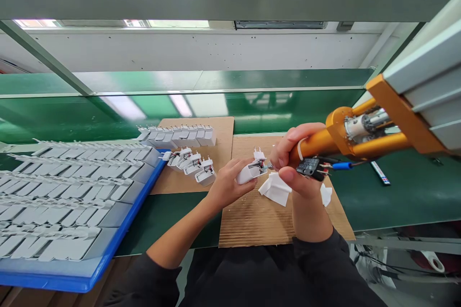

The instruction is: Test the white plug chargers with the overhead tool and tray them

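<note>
My left hand (232, 183) is closed around a small white plastic housing (248, 171) with prongs on its upper end and parts visible inside its open face. My right hand (297, 153) wraps round the front of an orange tool (317, 146), which carries a black switch (311, 168) and a blue connector. The tool's tip points left and meets the housing's open side, or nearly so; the exact contact is too small to tell. White paper pieces (275, 189) lie beneath the hands on a cardboard sheet (252, 230).
Several similar white housings (205, 171) stand on cardboard left of my left hand, with a row (180, 136) behind them. A blue tray (135, 218) at left holds many more. A grey shelf beam (230, 5) crosses above. The tool's large grey body (432, 67) fills the right.
</note>
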### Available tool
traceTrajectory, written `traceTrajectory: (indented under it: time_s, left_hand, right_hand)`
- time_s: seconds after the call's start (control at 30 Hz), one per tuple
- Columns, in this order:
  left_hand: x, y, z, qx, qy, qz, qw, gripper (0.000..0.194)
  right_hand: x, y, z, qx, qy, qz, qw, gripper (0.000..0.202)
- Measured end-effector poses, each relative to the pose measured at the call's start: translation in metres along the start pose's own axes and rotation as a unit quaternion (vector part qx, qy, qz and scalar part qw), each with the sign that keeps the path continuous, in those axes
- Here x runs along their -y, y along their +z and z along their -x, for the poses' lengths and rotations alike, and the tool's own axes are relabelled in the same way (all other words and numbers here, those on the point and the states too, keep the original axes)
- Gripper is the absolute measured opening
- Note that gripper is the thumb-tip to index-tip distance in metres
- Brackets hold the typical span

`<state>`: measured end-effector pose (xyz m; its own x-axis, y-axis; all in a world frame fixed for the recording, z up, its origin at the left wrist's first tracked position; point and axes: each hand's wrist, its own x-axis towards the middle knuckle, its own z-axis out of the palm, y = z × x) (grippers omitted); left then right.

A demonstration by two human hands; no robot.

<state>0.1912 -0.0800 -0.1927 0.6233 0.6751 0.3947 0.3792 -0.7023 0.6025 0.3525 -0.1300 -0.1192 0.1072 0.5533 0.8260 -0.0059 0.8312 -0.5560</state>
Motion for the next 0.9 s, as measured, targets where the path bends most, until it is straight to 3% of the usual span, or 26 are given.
traceTrajectory:
  time_s: [0.43,0.53,0.7,0.9]
  left_hand:
    - [0.004,0.006,0.002,-0.011,-0.027,0.051,0.998,0.039]
    - [0.007,0.019,0.005,-0.008,-0.082,0.141,0.987,0.039]
    - [0.003,0.053,0.008,-0.029,-0.157,0.292,0.943,0.035]
    - [-0.014,0.071,-0.001,-0.078,-0.145,0.339,0.926,0.029]
  right_hand:
    - [0.001,-0.001,0.001,-0.004,-0.002,-0.006,1.0,0.042]
    - [0.0,-0.001,0.002,-0.006,-0.008,-0.018,1.0,0.043]
    - [0.002,0.0,0.001,-0.001,-0.013,-0.027,1.0,0.042]
    - [0.007,0.006,-0.002,0.014,-0.049,-0.062,0.997,0.044]
